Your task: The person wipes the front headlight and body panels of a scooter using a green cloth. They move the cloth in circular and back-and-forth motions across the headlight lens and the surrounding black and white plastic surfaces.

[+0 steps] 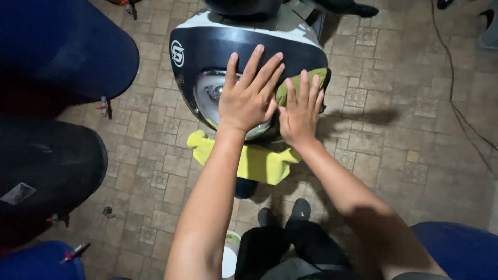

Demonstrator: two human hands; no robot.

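A scooter front panel [207,49], dark blue with a chrome headlight [207,93], stands in front of me. My left hand [249,93] lies flat on the headlight with fingers spread, holding nothing. My right hand [301,111] presses flat on a green cloth [306,78] against the panel's right side. A yellow cloth [254,161] hangs below the headlight, under my forearms.
Large blue drums [67,46] and a black drum [46,171] stand at the left, another blue one [461,249] at the lower right. A white container [230,254] sits by my feet on the tiled floor [404,129]. A cable [456,103] runs along the right.
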